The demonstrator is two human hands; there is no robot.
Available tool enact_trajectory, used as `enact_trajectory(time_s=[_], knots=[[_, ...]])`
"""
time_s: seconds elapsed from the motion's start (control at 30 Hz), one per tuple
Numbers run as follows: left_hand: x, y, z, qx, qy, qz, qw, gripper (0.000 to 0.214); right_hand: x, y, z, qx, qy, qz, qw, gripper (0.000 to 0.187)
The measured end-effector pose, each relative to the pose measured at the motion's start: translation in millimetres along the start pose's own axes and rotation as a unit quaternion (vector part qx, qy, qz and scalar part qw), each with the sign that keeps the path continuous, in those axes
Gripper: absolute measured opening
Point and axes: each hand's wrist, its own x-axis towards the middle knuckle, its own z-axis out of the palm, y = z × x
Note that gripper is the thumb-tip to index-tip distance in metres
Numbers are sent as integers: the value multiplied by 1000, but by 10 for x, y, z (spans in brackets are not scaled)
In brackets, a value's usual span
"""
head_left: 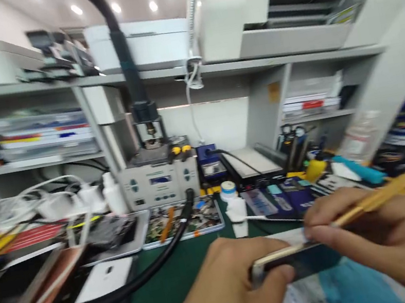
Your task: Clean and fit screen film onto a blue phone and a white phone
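Note:
A phone (311, 260) with a gold-coloured edge and a dark face is held on edge at the front of the bench. My left hand (230, 287) is closed round its left end, with the thumb along the dark face. At the other end, the closed fingers of my right hand (392, 227) meet the phone's upper edge. That hand also grips a long, slim golden-yellow tool (393, 191), which points up to the right; its tip is hidden by the fingers, so its exact kind is unclear. Beneath the phone lies a blue and white cloth or sheet (352, 287).
A green mat (164, 268) covers the bench. A thick black hose (139, 282) arches across the left side. Behind stand a rework station (161, 185), a tray (211, 227) of small parts and a white-and-blue jar (228, 189). Several phones and white cables (86, 229) crowd the left.

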Motion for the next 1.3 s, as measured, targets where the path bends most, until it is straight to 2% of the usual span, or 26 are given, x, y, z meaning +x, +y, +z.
enact_trajectory(time_s=[0.07, 0.27, 0.37, 0.53, 0.97, 1.13, 1.3], knots=[[10, -52, 18, -13, 2, 23, 1000, 28, 12, -153, -25, -41, -55, 21, 997, 9], [30, -241, 114, 21, 75, 88, 993, 29, 14, -223, 51, 12, -65, 20, 998, 7], [49, -274, 137, 34, 93, 102, 990, 27, 18, -227, 50, 17, -55, 18, 998, 8], [34, -258, 130, 41, 109, 107, 987, 26, 34, -238, 55, 42, -74, 3, 996, 7], [37, -258, 159, -4, 121, 125, 985, 30, 24, -236, 45, 12, -64, 18, 998, 7], [29, -284, 149, 14, 132, 117, 984, 25, 34, -244, 50, 20, -64, 8, 998, 7], [24, -280, 146, 8, 126, 119, 985, 28, 20, -239, 44, 4, -62, 20, 998, 7]])
